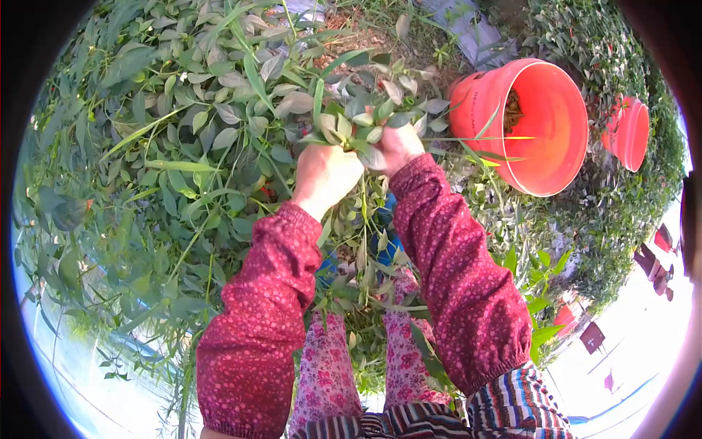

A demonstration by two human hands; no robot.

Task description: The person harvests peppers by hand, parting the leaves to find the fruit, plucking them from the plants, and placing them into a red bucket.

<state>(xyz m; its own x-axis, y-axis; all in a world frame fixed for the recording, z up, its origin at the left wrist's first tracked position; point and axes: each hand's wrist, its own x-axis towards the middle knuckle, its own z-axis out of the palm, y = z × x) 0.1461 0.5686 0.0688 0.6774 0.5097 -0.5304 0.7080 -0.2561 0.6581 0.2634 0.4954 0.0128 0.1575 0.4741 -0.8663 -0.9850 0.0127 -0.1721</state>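
My left hand (327, 175) is closed among the leaves of a bushy green plant (227, 117), its fingertips hidden by foliage. Beside it, almost touching, my right hand (401, 146) is also closed, with leaves covering most of its fingers. A cluster of leaves (351, 130) sticks up between and over both hands. Whatever the fingers grip is hidden. Small red spots, perhaps fruit (268, 192), show in the foliage left of my left hand. Both forearms wear dark red patterned sleeves.
A red bucket (548, 132) stands tilted in view to the right, with some small brownish-green matter inside. Farther right is another red bucket (627, 133). Dense plants surround me, and long grass blades cross the foliage. My legs (329, 366) and blue footwear (386, 245) are below my hands.
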